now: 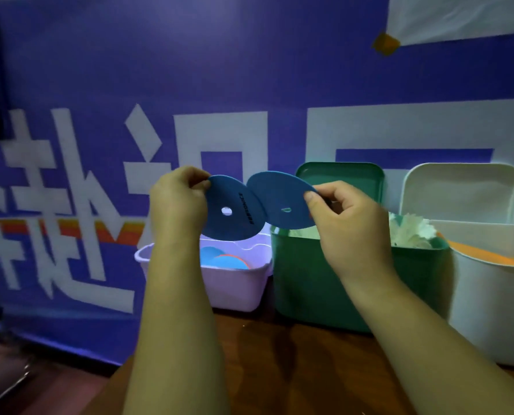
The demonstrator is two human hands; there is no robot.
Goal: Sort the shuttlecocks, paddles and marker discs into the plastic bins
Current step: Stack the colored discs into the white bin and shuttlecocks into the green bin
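Two flat blue marker discs are held up above the bins. My left hand (178, 202) pinches the rim of the left blue disc (234, 217), which has a centre hole and black lettering. My right hand (339, 217) pinches the edge of the right blue disc (279, 202); the two discs overlap in the middle. Below them stands a lilac bin (234, 283) holding blue and orange discs (228, 257). To its right a green bin (324, 283) with its lid up holds white shuttlecocks (408, 230).
A white bin (495, 301) with its lid open stands at the far right, something orange (483, 254) showing at its rim. All three bins sit on a brown wooden table (279, 369) against a blue banner with white characters.
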